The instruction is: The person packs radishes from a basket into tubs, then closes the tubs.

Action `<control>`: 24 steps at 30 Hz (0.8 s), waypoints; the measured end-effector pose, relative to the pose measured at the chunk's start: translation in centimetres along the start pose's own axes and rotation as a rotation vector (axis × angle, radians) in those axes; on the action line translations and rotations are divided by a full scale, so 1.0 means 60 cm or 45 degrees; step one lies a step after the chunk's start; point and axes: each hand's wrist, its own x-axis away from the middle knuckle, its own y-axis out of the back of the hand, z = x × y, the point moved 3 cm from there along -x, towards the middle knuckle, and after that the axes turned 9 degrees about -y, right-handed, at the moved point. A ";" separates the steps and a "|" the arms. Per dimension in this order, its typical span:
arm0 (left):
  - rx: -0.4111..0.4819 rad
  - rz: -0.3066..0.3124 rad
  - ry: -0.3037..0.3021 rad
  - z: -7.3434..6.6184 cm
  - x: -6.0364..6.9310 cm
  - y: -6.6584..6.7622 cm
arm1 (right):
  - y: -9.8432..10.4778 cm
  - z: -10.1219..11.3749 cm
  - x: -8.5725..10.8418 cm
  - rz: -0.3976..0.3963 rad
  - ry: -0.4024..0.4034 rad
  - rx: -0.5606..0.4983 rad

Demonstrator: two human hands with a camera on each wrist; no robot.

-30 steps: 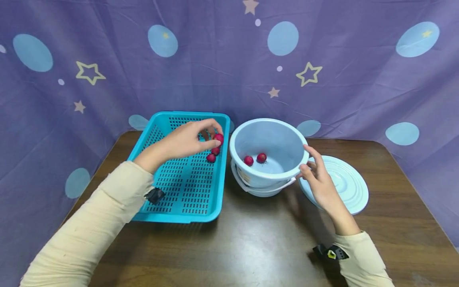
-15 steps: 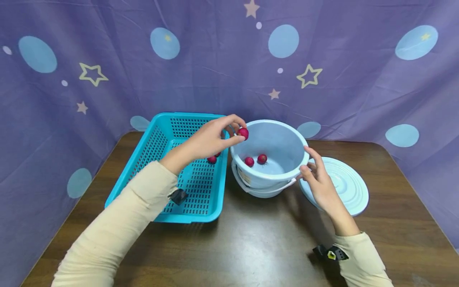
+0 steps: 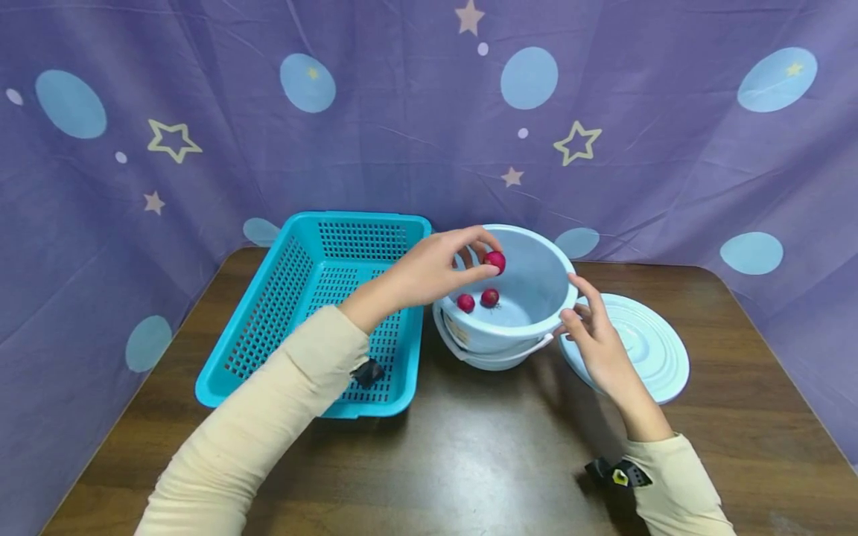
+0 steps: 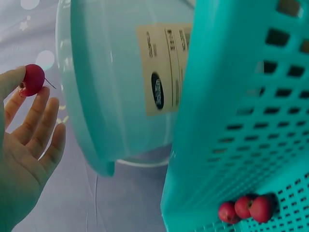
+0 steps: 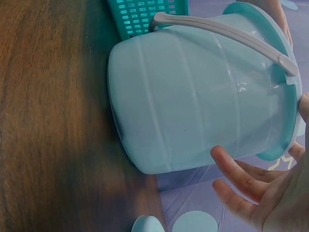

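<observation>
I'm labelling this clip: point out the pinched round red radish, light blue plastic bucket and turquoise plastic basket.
Pinched round red radish [image 4: 35, 79], left wrist view: rounded side.
Light blue plastic bucket [image 5: 178, 106], right wrist view: outer wall.
Turquoise plastic basket [image 3: 375, 409], head view: near rim.

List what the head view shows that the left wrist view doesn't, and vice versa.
Head only: the lid, the right hand at the rim of the bucket, and two round red items inside it.
Left wrist only: three red items in the basket, and a thin strand on the held red item.
Both: left hand pinching that item, bucket, basket, patterned curtain.
</observation>
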 end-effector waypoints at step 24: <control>-0.084 0.369 -0.115 0.008 -0.005 -0.067 | 0.000 -0.001 -0.001 0.006 -0.004 -0.001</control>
